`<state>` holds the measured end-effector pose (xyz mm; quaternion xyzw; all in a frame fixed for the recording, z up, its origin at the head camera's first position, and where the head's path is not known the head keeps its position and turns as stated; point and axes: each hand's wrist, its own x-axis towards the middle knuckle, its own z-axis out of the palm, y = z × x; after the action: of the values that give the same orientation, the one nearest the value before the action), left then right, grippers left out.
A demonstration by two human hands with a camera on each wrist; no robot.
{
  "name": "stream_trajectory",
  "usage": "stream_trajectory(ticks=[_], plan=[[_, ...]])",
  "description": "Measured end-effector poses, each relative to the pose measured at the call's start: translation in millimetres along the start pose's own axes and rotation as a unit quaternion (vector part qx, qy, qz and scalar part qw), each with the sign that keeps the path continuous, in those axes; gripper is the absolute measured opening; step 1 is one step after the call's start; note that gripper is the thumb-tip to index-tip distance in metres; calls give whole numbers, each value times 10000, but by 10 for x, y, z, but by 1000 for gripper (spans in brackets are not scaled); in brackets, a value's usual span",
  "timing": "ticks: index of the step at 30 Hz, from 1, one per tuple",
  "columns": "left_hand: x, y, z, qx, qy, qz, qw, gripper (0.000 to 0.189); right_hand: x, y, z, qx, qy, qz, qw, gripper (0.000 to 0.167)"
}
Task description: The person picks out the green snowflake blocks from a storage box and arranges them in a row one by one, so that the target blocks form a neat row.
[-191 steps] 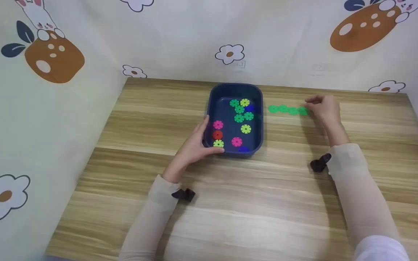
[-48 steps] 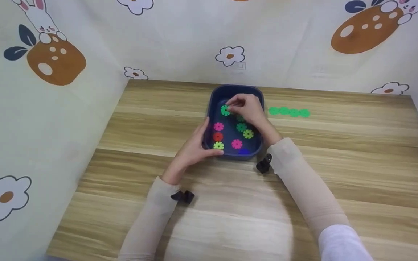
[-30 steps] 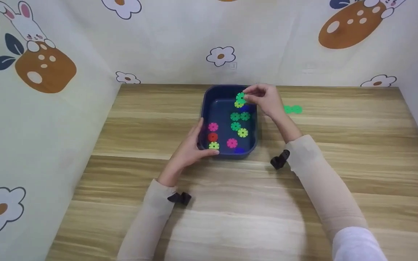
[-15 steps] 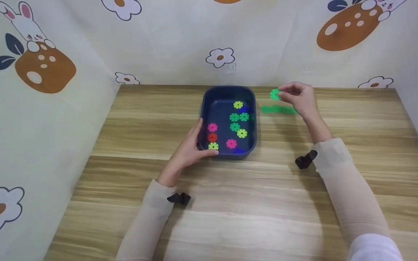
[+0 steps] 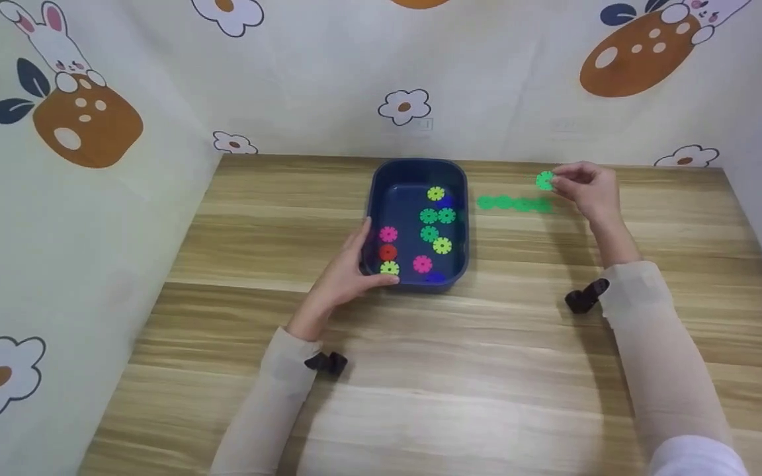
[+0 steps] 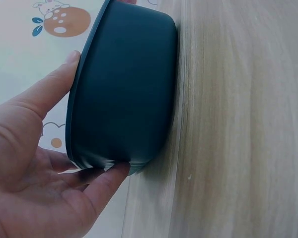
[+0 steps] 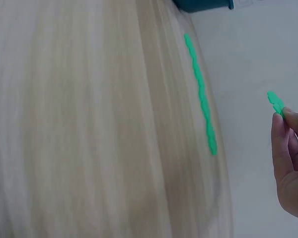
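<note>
A dark blue plastic tub (image 5: 394,173) stands on the table with several notched snowflake discs in it: green (image 5: 428,216), yellow (image 5: 442,246), pink (image 5: 423,264), red (image 5: 387,252) and blue. My left hand (image 5: 344,274) holds the tub's near left corner, with the thumb on the rim in the left wrist view. Between thumb and fingertips, my right hand (image 5: 592,192) pinches a green snowflake disc (image 5: 544,180). That disc is above the right end of a row of green discs (image 5: 504,202) on the table; in the right wrist view a gap shows between them.
The wood-grain table (image 5: 447,370) reaches back to a printed cloth wall (image 5: 315,86) close behind the tub and the row. Another cloth side (image 5: 43,251) borders the table on the left. A black camera mount (image 5: 586,297) sits on the right sleeve.
My right hand took a green disc out of the tub and carried it rightward over the row. The row now lies free of my fingers. My left hand has stayed on the tub.
</note>
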<state>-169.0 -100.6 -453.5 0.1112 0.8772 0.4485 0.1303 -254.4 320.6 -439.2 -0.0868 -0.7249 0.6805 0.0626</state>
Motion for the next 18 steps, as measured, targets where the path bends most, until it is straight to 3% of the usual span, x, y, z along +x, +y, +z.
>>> stream_trajectory(ticks=[5, 12, 18], plan=[[-9, 13, -3, 68, -31, -11, 10000, 116, -3, 74, -160, -297, 144, 284, 9991, 15], [-8, 0, -5, 125, -23, 33, 9999, 115, 9, 159, -284, -1284, 329, 493, 9899, 13], [-9, -2, 2, 50, -10, 36, 10000, 115, 16, 224, -317, -969, 248, 878, 9911, 13]])
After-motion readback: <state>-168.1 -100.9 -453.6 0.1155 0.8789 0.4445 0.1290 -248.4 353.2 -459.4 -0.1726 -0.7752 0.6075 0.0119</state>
